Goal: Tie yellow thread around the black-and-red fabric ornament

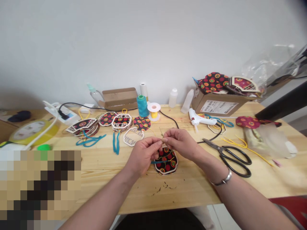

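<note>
The wooden tabletop (100,185) carries a cardboard box (216,103), black-handled scissors (230,155) and a white glue gun (201,118); the dark patterned piece (166,164) lies near its front edge, below both hands. The left hand (146,151) and right hand (179,142) meet, fingertips pinched around a thin, partly hidden strand.

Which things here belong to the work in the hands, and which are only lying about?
In the work, apparently:
- left hand and right hand, fingertips together at a thin strand
- fabric-covered panel beneath

Lying about, untouched:
- black-handled scissors
- white glue gun
- teal thread cone
- spray bottle
</note>
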`<action>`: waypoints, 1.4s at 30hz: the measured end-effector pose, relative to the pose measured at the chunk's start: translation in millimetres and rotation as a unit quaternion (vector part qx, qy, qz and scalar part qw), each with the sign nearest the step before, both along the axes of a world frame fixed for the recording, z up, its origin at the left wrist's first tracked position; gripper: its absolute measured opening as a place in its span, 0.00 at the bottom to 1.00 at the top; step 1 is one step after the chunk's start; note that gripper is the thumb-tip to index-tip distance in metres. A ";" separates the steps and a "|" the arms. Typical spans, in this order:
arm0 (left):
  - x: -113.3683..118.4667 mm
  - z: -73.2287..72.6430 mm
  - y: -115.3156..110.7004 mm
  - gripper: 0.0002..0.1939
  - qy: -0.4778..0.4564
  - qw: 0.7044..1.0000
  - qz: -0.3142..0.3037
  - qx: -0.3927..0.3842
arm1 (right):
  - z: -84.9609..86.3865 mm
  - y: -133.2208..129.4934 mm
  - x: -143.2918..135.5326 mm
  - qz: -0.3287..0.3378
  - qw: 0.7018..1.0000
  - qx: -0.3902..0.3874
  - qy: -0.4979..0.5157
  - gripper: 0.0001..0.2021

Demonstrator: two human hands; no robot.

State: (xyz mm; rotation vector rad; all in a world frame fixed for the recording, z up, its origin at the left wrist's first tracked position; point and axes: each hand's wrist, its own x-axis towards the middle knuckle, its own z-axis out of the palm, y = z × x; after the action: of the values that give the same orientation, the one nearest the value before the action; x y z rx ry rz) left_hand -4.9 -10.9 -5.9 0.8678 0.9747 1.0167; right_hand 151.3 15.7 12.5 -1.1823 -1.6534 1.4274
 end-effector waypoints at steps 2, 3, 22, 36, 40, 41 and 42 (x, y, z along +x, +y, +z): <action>-0.3 0.4 0.7 0.09 -0.016 1.000 -0.009 -0.011 | 1.2 0.2 0.5 0.011 1.000 -0.016 0.011 0.08; -0.5 0.6 0.9 0.09 -0.023 1.000 -0.014 -0.016 | 1.9 0.3 0.8 0.018 0.999 -0.026 0.020 0.08; -3.6 3.9 1.9 0.08 -0.025 0.998 -0.025 -0.051 | 5.7 -2.4 1.0 0.041 0.994 -0.071 0.072 0.09; -5.5 -0.5 4.9 0.10 0.058 0.996 0.070 -0.004 | 11.8 -4.9 7.9 -0.006 0.943 0.205 -0.261 0.15; -5.0 0.0 5.3 0.10 0.059 0.995 0.084 -0.009 | 12.4 -13.7 2.6 -0.030 0.928 0.257 -0.266 0.13; -4.7 0.3 5.4 0.10 0.052 0.994 0.089 -0.015 | 11.7 -16.6 0.4 -0.027 0.921 0.281 -0.268 0.13; -4.4 0.6 5.4 0.10 0.045 0.994 0.095 -0.021 | 10.6 -19.7 -1.8 -0.021 0.910 0.311 -0.273 0.13</action>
State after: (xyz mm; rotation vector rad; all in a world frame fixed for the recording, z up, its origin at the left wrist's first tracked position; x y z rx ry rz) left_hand -9.3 -5.4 -5.3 0.8014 1.1678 1.1212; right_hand 149.5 -3.9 23.1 -1.2680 -2.2089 0.4552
